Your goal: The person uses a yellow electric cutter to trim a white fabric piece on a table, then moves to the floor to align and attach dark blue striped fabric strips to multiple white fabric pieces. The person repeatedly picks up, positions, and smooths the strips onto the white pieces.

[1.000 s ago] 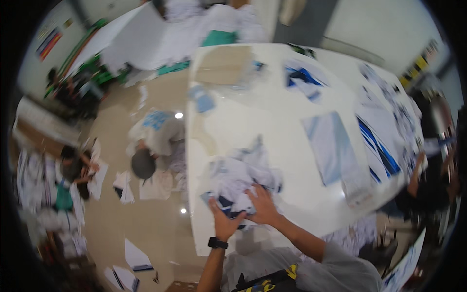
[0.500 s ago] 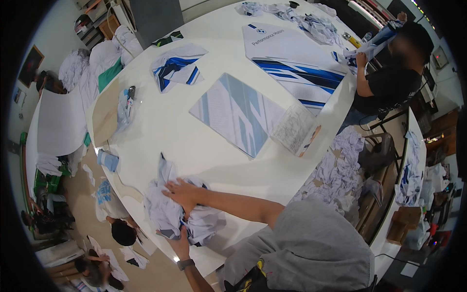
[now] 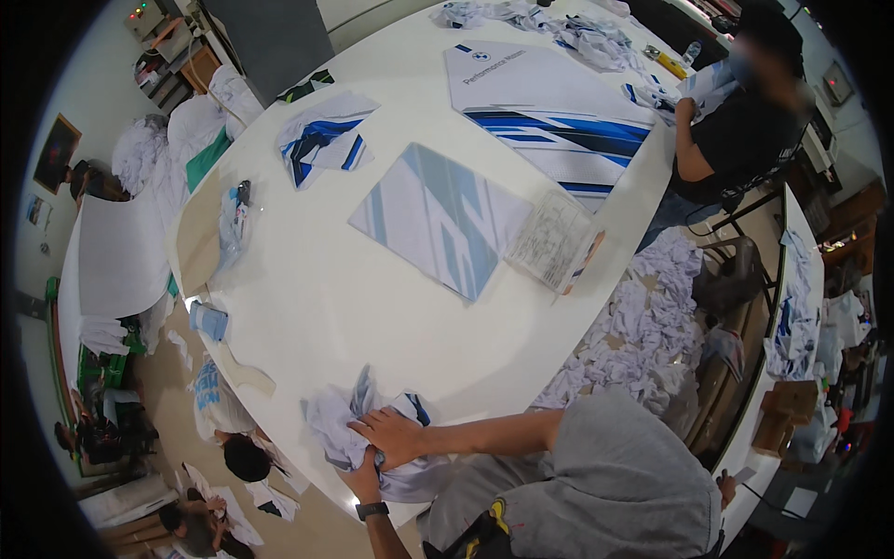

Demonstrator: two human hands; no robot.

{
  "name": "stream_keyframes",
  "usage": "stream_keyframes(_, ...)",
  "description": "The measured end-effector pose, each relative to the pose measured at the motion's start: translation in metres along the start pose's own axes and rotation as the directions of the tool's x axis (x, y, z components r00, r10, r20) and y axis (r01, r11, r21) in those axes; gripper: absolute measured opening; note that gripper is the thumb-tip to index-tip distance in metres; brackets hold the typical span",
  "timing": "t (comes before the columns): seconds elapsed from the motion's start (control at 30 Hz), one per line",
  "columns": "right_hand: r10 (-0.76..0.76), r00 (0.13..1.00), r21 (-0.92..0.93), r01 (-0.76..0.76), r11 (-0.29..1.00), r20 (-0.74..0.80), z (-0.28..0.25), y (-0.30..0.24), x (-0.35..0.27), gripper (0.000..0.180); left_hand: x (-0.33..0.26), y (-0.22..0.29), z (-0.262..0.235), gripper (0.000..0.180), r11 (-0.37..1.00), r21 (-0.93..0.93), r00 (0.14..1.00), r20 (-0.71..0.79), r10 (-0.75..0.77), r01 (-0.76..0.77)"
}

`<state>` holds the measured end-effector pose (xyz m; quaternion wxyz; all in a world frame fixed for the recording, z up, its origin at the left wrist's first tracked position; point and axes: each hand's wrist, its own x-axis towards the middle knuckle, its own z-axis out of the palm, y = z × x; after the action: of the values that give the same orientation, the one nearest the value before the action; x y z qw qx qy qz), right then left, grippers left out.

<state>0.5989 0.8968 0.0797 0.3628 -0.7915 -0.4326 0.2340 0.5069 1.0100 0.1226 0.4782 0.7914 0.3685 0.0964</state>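
A crumpled pile of white and blue scraps (image 3: 335, 424) lies at the near edge of the round white table (image 3: 317, 317). My right hand (image 3: 391, 436) rests on top of the pile, fingers spread and pressing down, its arm reaching in from a grey sleeve. My left hand (image 3: 365, 480), with a black watch on the wrist, comes up from below the table edge. It grips the pile's near side, touching my right hand.
Further across the table lie a light blue striped sheet (image 3: 438, 219), a clear plastic packet (image 3: 554, 244), a large white sheet with blue stripes (image 3: 549, 112) and a folded blue-white piece (image 3: 321, 140). A person in black (image 3: 736, 130) sits far right. White scraps (image 3: 643, 335) heap on the floor.
The view has swung round and closed in on the table. Both hands have stayed on the crumpled pile, and my left hand has slipped lower, under my right.
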Motion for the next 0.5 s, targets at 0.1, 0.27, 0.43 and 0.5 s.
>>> stream_keyframes(0.1,-0.079,0.996,-0.110,0.075,0.991,-0.036,0.001,0.003,-0.008,0.111,-0.005,0.006,0.005,0.076,1.000,-0.012,0.998,-0.065,0.010,-0.011)
stream_keyframes(0.27,-0.194,0.974,-0.199,0.214,0.956,0.118,-0.033,0.009,-0.021,0.131,0.009,-0.046,0.007,0.066,0.956,-0.284,0.993,-0.109,0.039,-0.069)
stream_keyframes(0.43,-0.151,0.971,-0.250,0.195,0.949,0.184,-0.031,0.019,-0.021,0.140,0.004,-0.037,0.007,0.067,0.920,-0.377,0.994,0.014,-0.106,0.103)
stream_keyframes(0.5,-0.161,0.971,-0.238,0.202,0.950,0.179,-0.029,0.018,-0.021,0.137,-0.003,-0.023,0.004,0.069,0.926,-0.353,0.991,0.029,-0.130,0.131)
